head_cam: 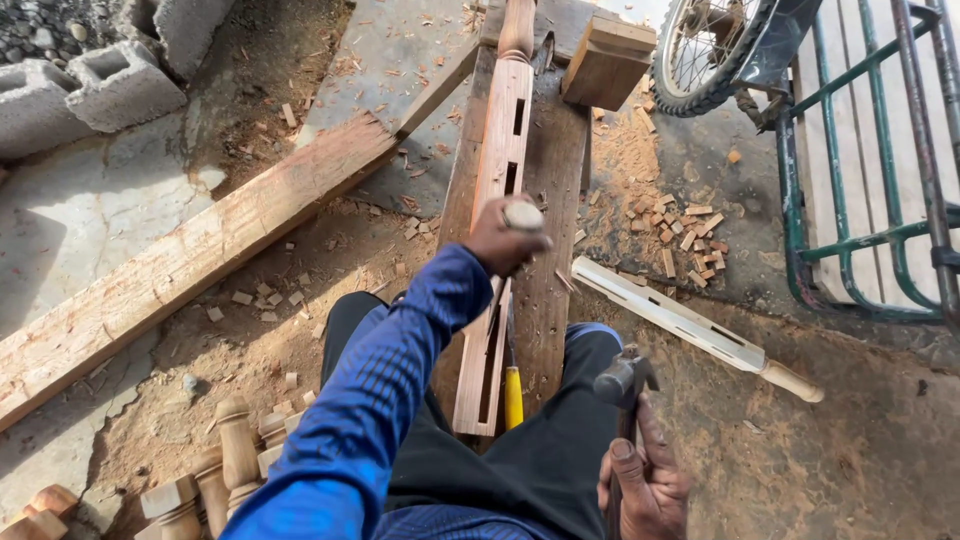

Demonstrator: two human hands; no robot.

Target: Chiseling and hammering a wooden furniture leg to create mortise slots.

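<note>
While the left hand [503, 240] is clamped on a chisel [522, 216] standing on the post [497, 190], the right hand [645, 485] is clamped on a hammer [622, 382] down low, near the person's knee. The post, with slots cut in it, lies along the tabletop [553, 180]. Wood chips [685, 235] lie on the ground to the right.

Blue striped sleeve [380, 380], yellow tool handle [513, 398], reddish-brown wood post [500, 140], green gate [850, 170].
</note>
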